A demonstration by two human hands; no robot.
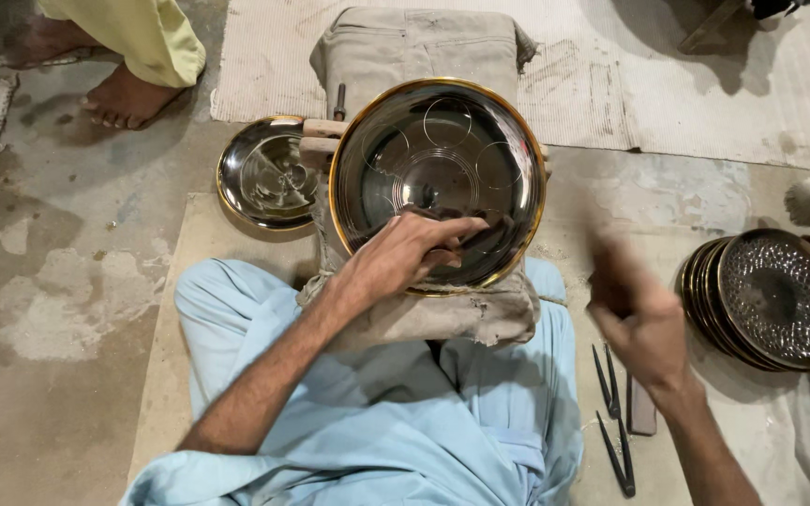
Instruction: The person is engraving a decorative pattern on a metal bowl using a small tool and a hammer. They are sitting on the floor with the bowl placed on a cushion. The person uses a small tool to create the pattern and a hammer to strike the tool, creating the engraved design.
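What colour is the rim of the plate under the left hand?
Gold, around a dark mirror-like plate; clearest in the head view.

I see open floor (58, 309) to the left, bounded above by another person's bare foot (128, 98) and by the small dish (264, 173) just beside the large gold-rimmed plate (438, 141). On the right, passage narrows between my right hand (639, 314) and the stack of embossed plates (775, 300). Pointed tools (611, 412) lie on the floor below that gap.

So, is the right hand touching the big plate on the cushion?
No, the right hand is blurred in the air off to the side, while only the left hand rests on the plate.
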